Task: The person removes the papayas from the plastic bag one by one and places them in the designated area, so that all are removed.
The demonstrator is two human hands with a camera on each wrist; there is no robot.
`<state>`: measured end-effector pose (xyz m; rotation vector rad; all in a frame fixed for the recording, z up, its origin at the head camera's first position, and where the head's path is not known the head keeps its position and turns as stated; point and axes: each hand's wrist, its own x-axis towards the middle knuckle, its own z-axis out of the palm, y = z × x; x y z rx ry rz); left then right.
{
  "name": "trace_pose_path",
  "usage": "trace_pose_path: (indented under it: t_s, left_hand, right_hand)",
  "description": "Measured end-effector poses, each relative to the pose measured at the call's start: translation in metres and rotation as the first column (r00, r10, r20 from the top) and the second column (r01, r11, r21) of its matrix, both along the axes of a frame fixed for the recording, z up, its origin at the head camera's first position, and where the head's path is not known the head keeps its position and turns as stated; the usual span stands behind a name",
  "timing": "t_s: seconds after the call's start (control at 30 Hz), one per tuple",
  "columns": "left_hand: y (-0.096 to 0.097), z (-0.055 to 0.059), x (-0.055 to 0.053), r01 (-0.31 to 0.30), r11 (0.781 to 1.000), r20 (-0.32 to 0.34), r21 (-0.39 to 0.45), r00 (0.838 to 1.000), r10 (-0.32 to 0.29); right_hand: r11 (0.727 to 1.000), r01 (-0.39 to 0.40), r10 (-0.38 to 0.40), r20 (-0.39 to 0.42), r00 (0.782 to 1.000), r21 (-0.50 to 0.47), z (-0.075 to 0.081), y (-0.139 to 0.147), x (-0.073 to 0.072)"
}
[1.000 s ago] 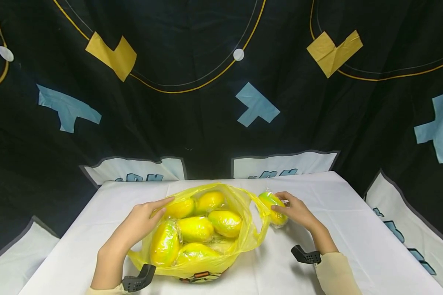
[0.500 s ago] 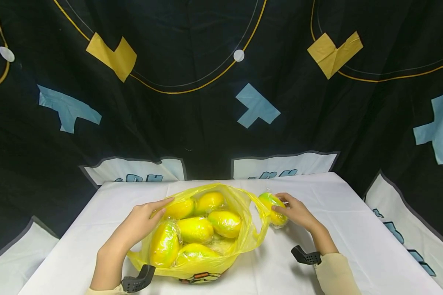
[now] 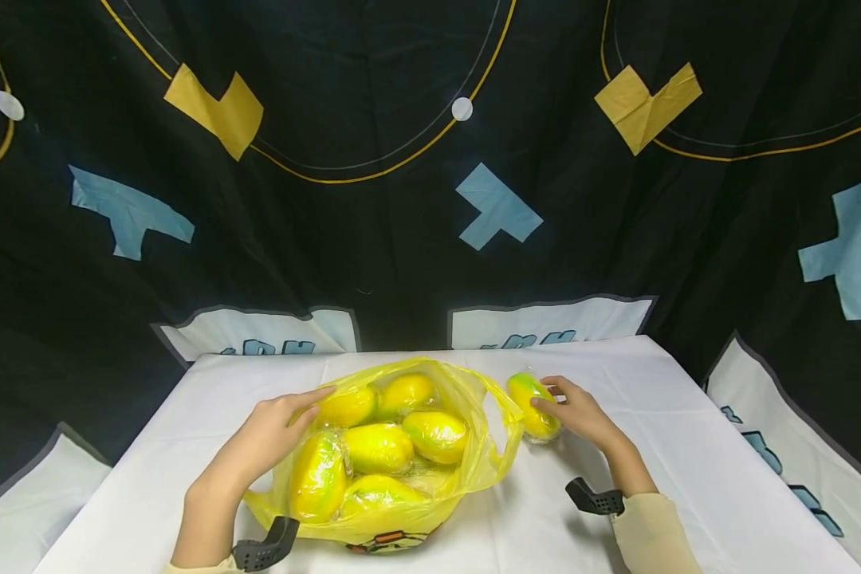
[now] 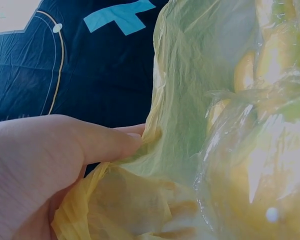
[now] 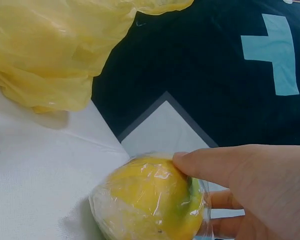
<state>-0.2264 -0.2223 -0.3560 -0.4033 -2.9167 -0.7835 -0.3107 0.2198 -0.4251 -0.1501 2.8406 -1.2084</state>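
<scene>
A yellow plastic bag (image 3: 482,470) stands with its mouth spread on the white table, several film-wrapped yellow-green mangoes (image 3: 380,448) lying inside. At the bag's left edge my left hand (image 3: 273,430) pinches the thin rim between thumb and fingers; the left wrist view shows the thumb (image 4: 112,145) pressed on the plastic. To the right of the bag, my right hand (image 3: 577,410) holds a single wrapped mango (image 3: 525,396) by its right side. In the right wrist view the thumb rests on top of this mango (image 5: 147,197), and the other fingers lie partly hidden behind it.
The white-covered table (image 3: 660,446) reaches back to a black cloth (image 3: 373,263) hung with yellow and blue shapes. One handle loop of the bag (image 3: 509,418) sticks out close to the mango on the right. Black bands (image 3: 595,498) sit at both wrists.
The mango in my right hand has turned slightly and shifted a little to the right, away from the bag's handle. My left hand keeps its hold on the rim.
</scene>
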Motion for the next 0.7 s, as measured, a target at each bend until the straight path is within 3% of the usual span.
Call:
trace_pose_path:
  t_s: [0.3,0.7]
  left_hand:
    - [0.0,0.001,0.001,0.008,0.999,0.021,0.037,1.0,-0.009]
    - [0.003,0.001,0.0,-0.003,1.0,0.033,0.007,0.999,0.003]
  right_hand:
    - [1.0,-0.01,0.011,-0.029,1.0,0.017,0.005,0.001,0.001]
    - [0.998,0.012,-0.011,-0.011,1.0,0.055,0.016,0.001,0.007]
